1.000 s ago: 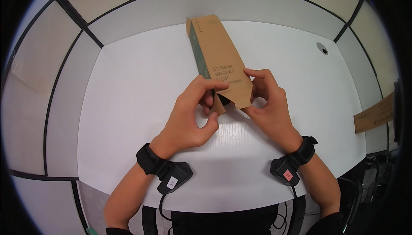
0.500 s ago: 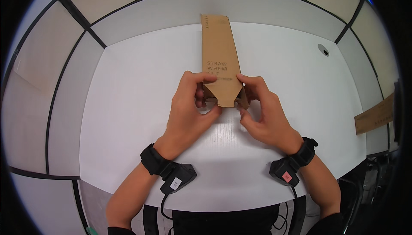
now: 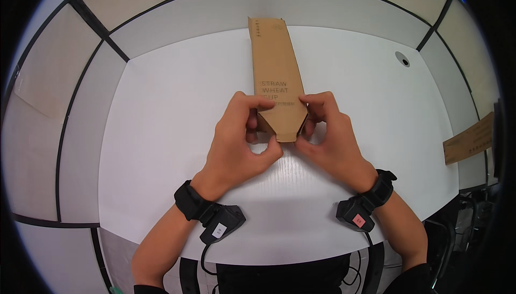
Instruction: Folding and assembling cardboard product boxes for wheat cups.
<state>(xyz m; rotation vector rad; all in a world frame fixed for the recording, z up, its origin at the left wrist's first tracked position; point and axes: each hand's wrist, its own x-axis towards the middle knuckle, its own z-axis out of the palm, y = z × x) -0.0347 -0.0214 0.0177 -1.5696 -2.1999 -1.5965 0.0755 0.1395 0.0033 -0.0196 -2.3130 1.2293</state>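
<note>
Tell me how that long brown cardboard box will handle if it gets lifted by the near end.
The cardboard box looks thin-walled, so probably light and slightly crushable under pinching fingers. Long and narrow, it would likely droop or swing when held only where the left hand and right hand grip it. Flat faces suggest no rolling.

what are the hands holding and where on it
Both the left hand and right hand grip the long brown cardboard box at its near, tapered end.
</note>
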